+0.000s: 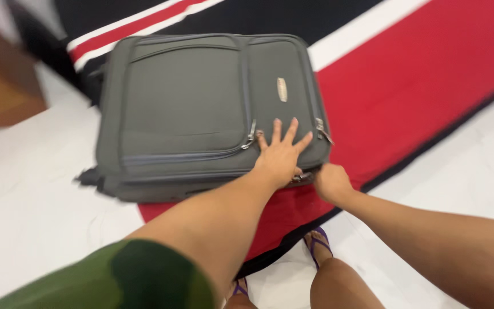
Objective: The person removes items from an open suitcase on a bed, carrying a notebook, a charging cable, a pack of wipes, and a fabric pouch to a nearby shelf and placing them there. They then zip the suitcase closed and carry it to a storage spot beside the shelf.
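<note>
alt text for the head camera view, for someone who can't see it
A person's left hand presses flat on a grey soft suitcase lying on a red, black and white mat, while the right hand grips at its near edge by the zipper.

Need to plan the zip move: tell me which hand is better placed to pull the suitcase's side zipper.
Right, probably. The right hand is closed at the zipper pull on the near edge of the grey suitcase, while the left hand lies flat, fingers spread, on the lid.

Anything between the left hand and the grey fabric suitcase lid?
Nothing: in the head view the left hand lies flat on the grey fabric suitcase, fingers spread near its zipper pulls.
</note>
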